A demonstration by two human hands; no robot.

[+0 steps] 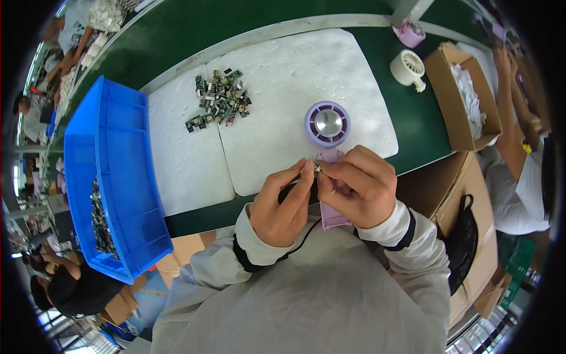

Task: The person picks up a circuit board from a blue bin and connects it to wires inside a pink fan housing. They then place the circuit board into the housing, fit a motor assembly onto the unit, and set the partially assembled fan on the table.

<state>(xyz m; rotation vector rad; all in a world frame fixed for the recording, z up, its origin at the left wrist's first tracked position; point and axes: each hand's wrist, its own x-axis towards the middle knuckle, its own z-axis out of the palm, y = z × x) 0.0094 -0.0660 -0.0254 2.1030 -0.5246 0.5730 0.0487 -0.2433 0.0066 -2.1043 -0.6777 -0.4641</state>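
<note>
My left hand (282, 205) and my right hand (367, 187) meet in front of me, thumbs and forefingers pinched together. Between their fingertips is a tiny pale piece (317, 167), too small to make out in kind. Under and behind my right hand lies a lavender handheld fan (328, 143); its round head with a silvery centre faces up. Its pink-lavender handle (333, 217) runs toward me, partly hidden by my fingers. A loose heap of small green circuit boards (223, 101) lies on the white foam sheet (283, 71), to the left of the fan.
At the left a blue bin (127, 177) holds more circuit boards (101, 224). On the right are a cream fan (407, 68), a pink fan part (410, 34) and a cardboard box (439, 82) with white pieces. Other people sit at both sides; a black bag (463, 248) hangs at right.
</note>
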